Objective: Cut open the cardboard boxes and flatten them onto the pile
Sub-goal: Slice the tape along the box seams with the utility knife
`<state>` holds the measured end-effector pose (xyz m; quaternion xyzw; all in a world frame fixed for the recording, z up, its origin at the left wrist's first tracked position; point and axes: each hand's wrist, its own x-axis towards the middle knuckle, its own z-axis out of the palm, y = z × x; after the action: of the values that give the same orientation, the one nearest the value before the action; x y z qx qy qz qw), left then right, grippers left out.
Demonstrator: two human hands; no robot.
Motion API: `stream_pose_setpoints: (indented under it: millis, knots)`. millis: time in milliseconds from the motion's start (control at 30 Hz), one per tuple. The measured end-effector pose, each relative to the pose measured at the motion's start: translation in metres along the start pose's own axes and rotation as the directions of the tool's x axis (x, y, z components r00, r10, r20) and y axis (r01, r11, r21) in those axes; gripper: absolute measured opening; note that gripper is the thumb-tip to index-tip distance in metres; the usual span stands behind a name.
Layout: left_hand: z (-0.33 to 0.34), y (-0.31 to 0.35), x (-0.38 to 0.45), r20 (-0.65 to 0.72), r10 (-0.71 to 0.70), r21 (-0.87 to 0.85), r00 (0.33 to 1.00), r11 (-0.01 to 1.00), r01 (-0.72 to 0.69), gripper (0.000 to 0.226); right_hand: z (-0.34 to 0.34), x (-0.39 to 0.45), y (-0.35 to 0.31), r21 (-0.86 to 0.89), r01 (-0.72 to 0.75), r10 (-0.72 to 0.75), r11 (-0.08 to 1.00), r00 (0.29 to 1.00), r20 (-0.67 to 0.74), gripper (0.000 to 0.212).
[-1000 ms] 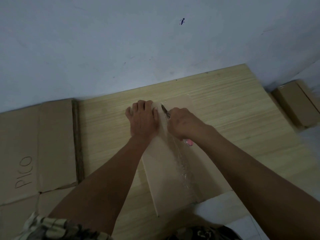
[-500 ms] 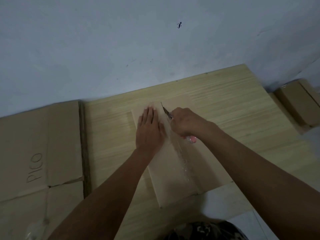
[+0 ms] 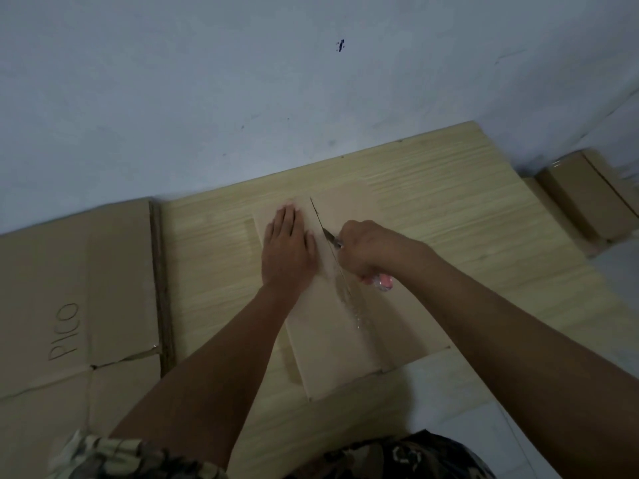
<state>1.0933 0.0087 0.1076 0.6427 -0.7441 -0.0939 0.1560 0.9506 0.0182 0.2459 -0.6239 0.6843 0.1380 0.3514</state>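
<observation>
Only one readable text: "PICO", hand-drawn in outline capitals on flattened cardboard (image 3: pixel 79 305) at left, running up the sheet, turned sideways to the camera. Nothing legible on the box (image 3: pixel 345 333) being cut, nor on the box (image 3: pixel 587 195) at far right. Dark mark (image 3: pixel 340 45) on the wall too small to read.

Dim, flat indoor light with a bluish cast on the wall (image 3: pixel 242 81); source can't be placed. Shadows soft and faint, a weak one beside the cardboard box (image 3: pixel 345 340) on the wooden board (image 3: pixel 432 202). Small glare on the clear tape (image 3: pixel 349 302). Overall soft and grainy, left hand (image 3: pixel 287 247) fingertips slightly smeared. Wide-angle bending at edges; corners darker.
</observation>
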Motion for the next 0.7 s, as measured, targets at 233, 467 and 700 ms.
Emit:
stream_pose_setpoints:
  millis: [233, 467, 700]
  knots:
    - [0.002, 0.021, -0.053, -0.006, 0.076, -0.014, 0.997, 0.997, -0.076, 0.062, 0.013, 0.004, 0.009, 0.094, 0.045, -0.041, 0.995, 0.998, -0.047, 0.025]
    - [0.0, 0.023, -0.062, -0.061, 0.074, 0.008, 0.995, 0.997, -0.074, 0.055, 0.028, -0.011, 0.016, 0.073, 0.013, -0.012, 0.997, 1.0, -0.012, 0.019]
    - [-0.001, 0.022, -0.061, -0.05, 0.077, 0.025, 0.996, 0.997, -0.075, 0.057, 0.045, -0.02, 0.02, 0.07, 0.012, -0.008, 0.997, 0.998, -0.063, 0.019]
